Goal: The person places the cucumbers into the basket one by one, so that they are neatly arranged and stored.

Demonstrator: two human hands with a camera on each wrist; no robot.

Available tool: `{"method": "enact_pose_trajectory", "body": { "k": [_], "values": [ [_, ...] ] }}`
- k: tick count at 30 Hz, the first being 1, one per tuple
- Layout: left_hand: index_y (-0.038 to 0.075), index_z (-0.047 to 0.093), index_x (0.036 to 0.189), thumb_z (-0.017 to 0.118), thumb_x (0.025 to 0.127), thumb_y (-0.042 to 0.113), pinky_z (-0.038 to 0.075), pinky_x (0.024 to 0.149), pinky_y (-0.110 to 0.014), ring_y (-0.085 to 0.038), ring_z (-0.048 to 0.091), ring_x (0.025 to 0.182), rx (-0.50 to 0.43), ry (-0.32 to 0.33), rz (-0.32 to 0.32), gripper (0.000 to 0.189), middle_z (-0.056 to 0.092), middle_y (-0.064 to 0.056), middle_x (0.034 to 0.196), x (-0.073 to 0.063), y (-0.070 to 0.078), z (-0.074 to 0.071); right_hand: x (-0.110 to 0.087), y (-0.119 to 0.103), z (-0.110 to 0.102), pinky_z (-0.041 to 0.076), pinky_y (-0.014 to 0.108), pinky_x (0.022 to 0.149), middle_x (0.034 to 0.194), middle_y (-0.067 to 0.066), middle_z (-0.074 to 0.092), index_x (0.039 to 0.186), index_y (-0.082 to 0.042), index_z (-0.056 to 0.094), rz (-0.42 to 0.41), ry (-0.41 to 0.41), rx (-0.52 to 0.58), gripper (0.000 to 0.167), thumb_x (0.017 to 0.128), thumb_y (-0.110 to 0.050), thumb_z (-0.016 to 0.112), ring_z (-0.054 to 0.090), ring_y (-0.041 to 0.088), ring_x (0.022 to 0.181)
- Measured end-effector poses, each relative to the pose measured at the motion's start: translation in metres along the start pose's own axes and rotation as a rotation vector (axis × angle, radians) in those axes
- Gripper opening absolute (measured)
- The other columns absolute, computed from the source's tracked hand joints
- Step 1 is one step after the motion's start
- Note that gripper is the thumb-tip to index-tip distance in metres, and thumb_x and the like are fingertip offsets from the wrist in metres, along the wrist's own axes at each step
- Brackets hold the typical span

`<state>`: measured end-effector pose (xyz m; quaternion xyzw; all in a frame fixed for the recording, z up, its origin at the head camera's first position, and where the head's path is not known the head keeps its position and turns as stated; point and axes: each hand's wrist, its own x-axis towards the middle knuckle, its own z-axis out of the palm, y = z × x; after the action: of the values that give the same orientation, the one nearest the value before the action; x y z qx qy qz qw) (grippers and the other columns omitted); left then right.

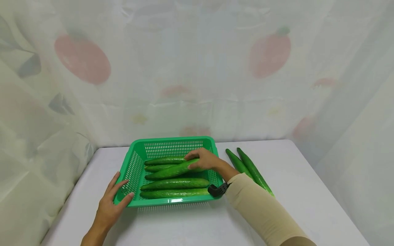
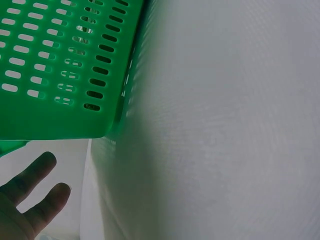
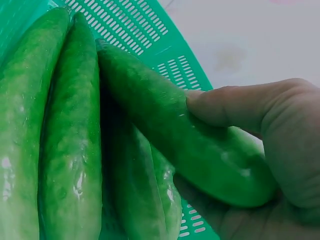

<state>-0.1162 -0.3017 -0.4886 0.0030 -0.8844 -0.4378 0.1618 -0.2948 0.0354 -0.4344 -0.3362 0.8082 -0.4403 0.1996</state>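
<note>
A green plastic basket [image 1: 154, 203] with slotted walls holds several long cucumbers [image 1: 175, 183] lying side by side. My right hand [image 1: 204, 160] reaches in over the basket's right side and grips one cucumber [image 1: 169, 172] near its right end. In the right wrist view, the thumb [image 3: 210, 106] presses on top of this cucumber, which slants across the others with its gripped end raised. At the basket's left side is my left hand [image 1: 112, 200], fingers spread along the rim near the front corner. The left wrist view catches two of its fingers [image 2: 49, 202] extended below the basket's wall.
Two more cucumbers [image 1: 253, 168] lie on the white-covered table [image 1: 295, 191] to the right of the basket, partly hidden by the right sleeve [image 1: 261, 208]. A pale sheet [image 1: 197, 68] with faded fruit prints hangs behind the table and along both sides.
</note>
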Motion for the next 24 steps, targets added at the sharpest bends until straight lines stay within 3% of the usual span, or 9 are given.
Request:
{"method": "enact_pose_trajectory", "body": {
  "k": [6, 24],
  "values": [
    [0.008, 0.052, 0.137, 0.070, 0.091, 0.021, 0.024, 0.098, -0.067, -0.025, 0.013, 0.142, -0.001, -0.004, -0.001, 0.051, 0.017, 0.001, 0.159, 0.0004, -0.0002, 0.0006, -0.0008, 0.0018, -0.0001, 0.050, 0.033, 0.082, 0.123, 0.020, 0.059, 0.127, 0.002, 0.060, 0.000, 0.009, 0.083, 0.041, 0.088, -0.004, 0.071, 0.059, 0.029, 0.108],
    [0.009, 0.053, 0.137, 0.070, 0.091, 0.021, 0.024, 0.098, -0.067, -0.026, 0.014, 0.142, -0.009, -0.005, 0.000, 0.051, 0.017, 0.002, 0.158, 0.0019, 0.0023, 0.0007, -0.0050, -0.0017, -0.0054, 0.050, 0.035, 0.084, 0.121, 0.023, 0.060, 0.128, 0.002, 0.059, -0.036, 0.050, 0.170, 0.042, 0.088, -0.007, 0.071, 0.059, 0.030, 0.109]
  ]
}}
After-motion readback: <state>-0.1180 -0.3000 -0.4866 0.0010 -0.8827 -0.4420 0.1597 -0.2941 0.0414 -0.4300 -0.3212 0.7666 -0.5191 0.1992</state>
